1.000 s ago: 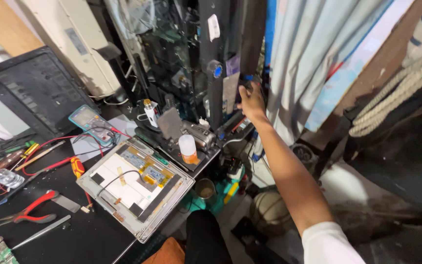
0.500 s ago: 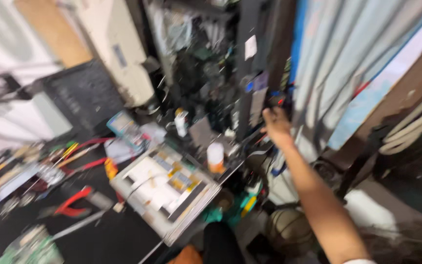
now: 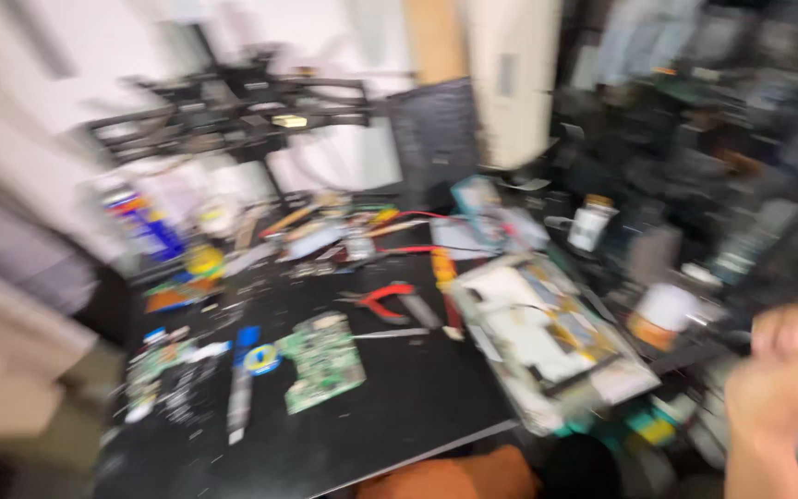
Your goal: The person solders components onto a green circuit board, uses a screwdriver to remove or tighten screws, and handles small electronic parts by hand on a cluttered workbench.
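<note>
Hand [image 3: 791, 383], right, blurred, grip state indeterminate, hangs off the desk's [image 3: 390, 425] right edge beside the opened panel [image 3: 551, 337]; board [image 3: 325, 360] and pliers [image 3: 385, 300] lie untouched mid-desk.

Frame heavily motion-blurred. Black worktable [image 3: 399, 416] fills centre, top cluttered edge to edge. Pale wall [image 3: 39, 83] behind, upper left, washed bright. Dark metal frame [image 3: 233, 111] stands against wall at back of table. Dark panel [image 3: 431, 139] leans upright just beside it. Cream-coloured tall casing [image 3: 514, 79] rises next to panel. Right side dim: dark rack [image 3: 695, 120] packed with gear, details too blurred to tell. Grey-beige shape [image 3: 11, 314] at far left, unclear.
</note>
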